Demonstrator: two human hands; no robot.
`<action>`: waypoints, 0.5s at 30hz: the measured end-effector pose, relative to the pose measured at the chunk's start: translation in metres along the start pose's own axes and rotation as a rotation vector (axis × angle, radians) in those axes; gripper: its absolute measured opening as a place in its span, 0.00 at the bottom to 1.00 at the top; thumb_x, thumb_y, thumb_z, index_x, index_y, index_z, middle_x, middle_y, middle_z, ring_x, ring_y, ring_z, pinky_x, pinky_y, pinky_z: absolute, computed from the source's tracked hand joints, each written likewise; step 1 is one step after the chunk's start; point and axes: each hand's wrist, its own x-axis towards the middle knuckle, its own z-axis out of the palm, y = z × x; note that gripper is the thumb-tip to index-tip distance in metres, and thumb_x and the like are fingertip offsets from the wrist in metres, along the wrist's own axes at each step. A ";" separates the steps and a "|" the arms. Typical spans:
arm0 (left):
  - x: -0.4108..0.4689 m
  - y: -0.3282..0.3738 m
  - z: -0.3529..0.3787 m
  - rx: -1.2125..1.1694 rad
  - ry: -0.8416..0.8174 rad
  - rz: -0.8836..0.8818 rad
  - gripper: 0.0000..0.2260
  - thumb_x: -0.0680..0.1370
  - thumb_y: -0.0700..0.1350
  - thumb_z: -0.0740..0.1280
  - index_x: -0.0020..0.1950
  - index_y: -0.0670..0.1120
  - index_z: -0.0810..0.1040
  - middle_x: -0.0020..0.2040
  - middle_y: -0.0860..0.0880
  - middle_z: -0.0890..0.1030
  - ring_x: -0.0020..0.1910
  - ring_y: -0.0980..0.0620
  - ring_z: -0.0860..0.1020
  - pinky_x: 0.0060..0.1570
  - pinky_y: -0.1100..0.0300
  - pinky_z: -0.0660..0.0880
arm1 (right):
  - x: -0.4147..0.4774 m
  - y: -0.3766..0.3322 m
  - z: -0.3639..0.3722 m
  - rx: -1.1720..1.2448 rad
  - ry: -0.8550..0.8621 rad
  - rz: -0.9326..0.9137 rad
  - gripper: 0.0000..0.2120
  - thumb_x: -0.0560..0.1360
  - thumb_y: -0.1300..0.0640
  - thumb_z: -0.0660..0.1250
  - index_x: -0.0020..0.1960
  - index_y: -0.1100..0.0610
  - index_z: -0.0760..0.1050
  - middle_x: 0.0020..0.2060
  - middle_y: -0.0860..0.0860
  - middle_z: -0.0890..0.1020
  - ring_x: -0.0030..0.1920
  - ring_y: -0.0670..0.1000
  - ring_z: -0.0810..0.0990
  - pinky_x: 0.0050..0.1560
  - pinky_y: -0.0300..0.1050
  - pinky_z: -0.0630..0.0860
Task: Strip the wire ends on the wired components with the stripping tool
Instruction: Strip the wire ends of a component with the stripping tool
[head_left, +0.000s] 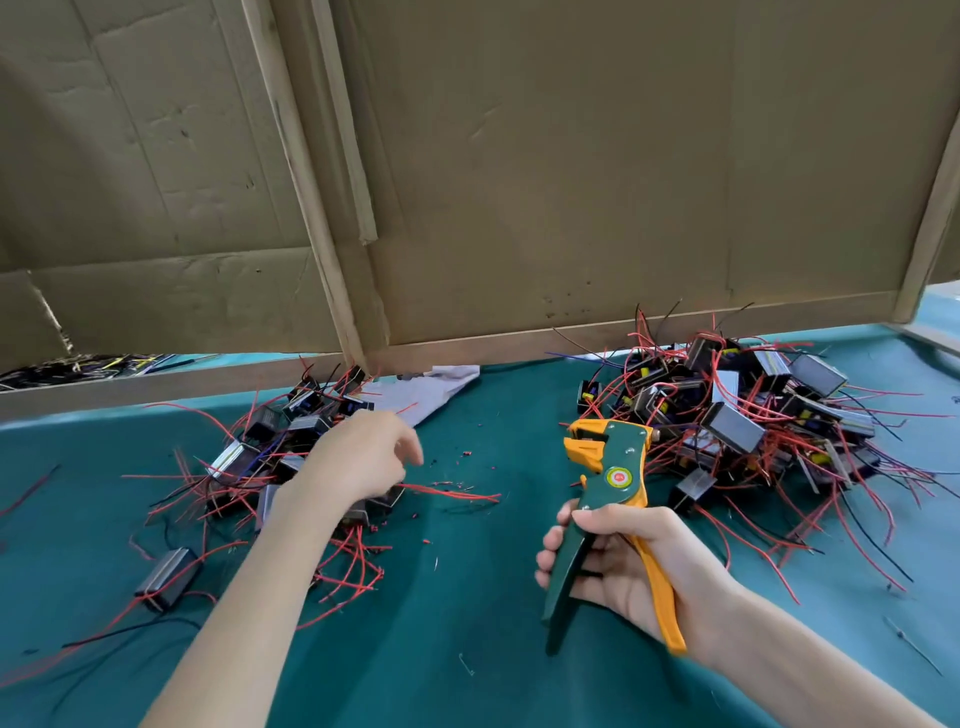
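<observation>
My right hand (618, 561) grips the handles of a green and orange stripping tool (610, 470), held upright above the teal table with its jaws pointing away from me. My left hand (358, 457) hovers over the left pile of wired components (270, 457), fingers loosely curled, holding nothing that I can see. A component with long red wires (452, 492) lies just under and to the right of that hand. A larger pile of black box components with red and black wires (753, 415) sits at the right, behind the tool.
The teal table cover (467, 623) carries small bits of cut red insulation (457, 460). A lone component (169, 577) lies at the near left. Cardboard panels on wooden frames (571, 182) wall off the back. A crumpled grey cloth (431, 389) lies between the piles.
</observation>
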 end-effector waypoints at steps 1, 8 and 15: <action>0.001 -0.003 0.002 0.020 -0.008 -0.014 0.13 0.74 0.36 0.67 0.53 0.52 0.83 0.52 0.51 0.82 0.49 0.52 0.79 0.53 0.55 0.77 | 0.000 0.000 0.000 0.007 0.002 0.001 0.07 0.63 0.67 0.68 0.40 0.67 0.79 0.38 0.65 0.80 0.38 0.64 0.82 0.40 0.58 0.81; 0.004 0.002 0.020 0.079 0.036 0.032 0.05 0.73 0.43 0.72 0.45 0.53 0.83 0.44 0.54 0.82 0.46 0.51 0.80 0.42 0.58 0.74 | 0.000 -0.003 0.000 0.025 0.012 0.013 0.05 0.64 0.67 0.66 0.38 0.67 0.79 0.38 0.65 0.80 0.37 0.63 0.82 0.40 0.58 0.82; -0.008 0.035 0.011 -0.291 -0.088 0.346 0.09 0.71 0.36 0.72 0.44 0.50 0.86 0.39 0.52 0.84 0.36 0.60 0.79 0.42 0.65 0.75 | -0.001 -0.009 -0.004 -0.019 0.052 -0.084 0.11 0.62 0.65 0.69 0.44 0.67 0.76 0.39 0.65 0.80 0.38 0.64 0.82 0.40 0.58 0.82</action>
